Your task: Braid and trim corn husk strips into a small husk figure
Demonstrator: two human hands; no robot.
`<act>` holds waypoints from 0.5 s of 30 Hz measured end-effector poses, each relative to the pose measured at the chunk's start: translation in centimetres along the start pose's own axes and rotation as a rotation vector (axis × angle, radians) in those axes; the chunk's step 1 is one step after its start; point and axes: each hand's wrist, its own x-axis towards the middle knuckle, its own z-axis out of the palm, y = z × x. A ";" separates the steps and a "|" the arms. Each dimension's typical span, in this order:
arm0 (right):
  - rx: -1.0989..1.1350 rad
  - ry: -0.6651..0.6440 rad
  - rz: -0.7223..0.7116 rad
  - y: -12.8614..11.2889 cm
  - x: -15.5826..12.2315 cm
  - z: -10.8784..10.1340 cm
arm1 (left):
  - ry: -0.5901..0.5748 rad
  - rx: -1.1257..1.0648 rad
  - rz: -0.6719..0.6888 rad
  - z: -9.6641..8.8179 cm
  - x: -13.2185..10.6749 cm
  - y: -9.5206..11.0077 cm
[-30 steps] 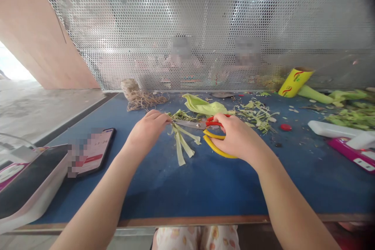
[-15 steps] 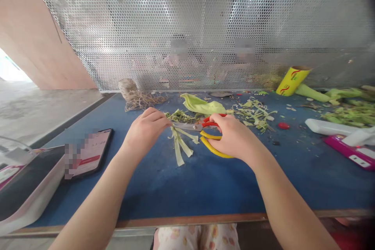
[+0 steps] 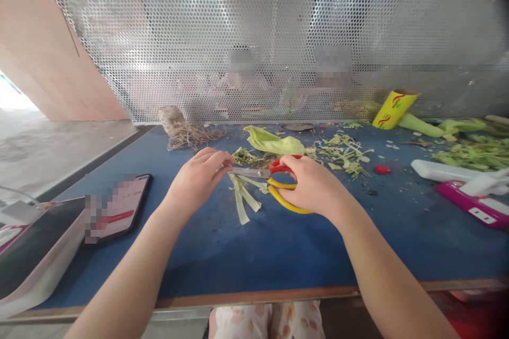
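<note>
My right hand (image 3: pixel 312 185) is wrapped round a pair of scissors (image 3: pixel 282 202), one handle red and the other yellow. Their metal blades point left and reach the fingertips of my left hand (image 3: pixel 201 172). Those fingers are pinched together at the blade tips; whatever they hold is too small to make out. Just below the blades, pale green strips (image 3: pixel 241 204) lie on the blue table (image 3: pixel 254 259). Behind the scissors are a large light green leaf (image 3: pixel 274 144) and a small heap of green scraps (image 3: pixel 246 157).
A bundle of string (image 3: pixel 194 135) and a yellow tube (image 3: pixel 394 110) stand by the perforated metal screen (image 3: pixel 178 37). More cut scraps (image 3: pixel 345 151), a red piece (image 3: pixel 382 169) and a purple power strip (image 3: pixel 469 206) lie right. At left are a phone (image 3: pixel 123 206) and a tray-like container (image 3: pixel 51 275).
My right hand and the scissors have shifted slightly left, and the blades look closer together. My left hand stays pinched near the blade tips. The view has moved a little.
</note>
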 end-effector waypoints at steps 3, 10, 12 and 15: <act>0.015 -0.006 -0.001 0.0 0.0 0.0 | -0.032 -0.088 -0.082 -0.2 0.2 0.2; 0.015 -0.001 0.018 -0.2 -0.1 -0.2 | -0.076 -0.206 -0.192 -0.2 0.3 0.3; 0.010 -0.007 0.025 -0.2 -0.1 -0.2 | -0.081 -0.197 -0.198 -0.2 0.3 0.3; 0.008 -0.007 0.014 0.0 -0.1 -0.2 | -0.078 -0.187 -0.204 -0.4 0.3 0.4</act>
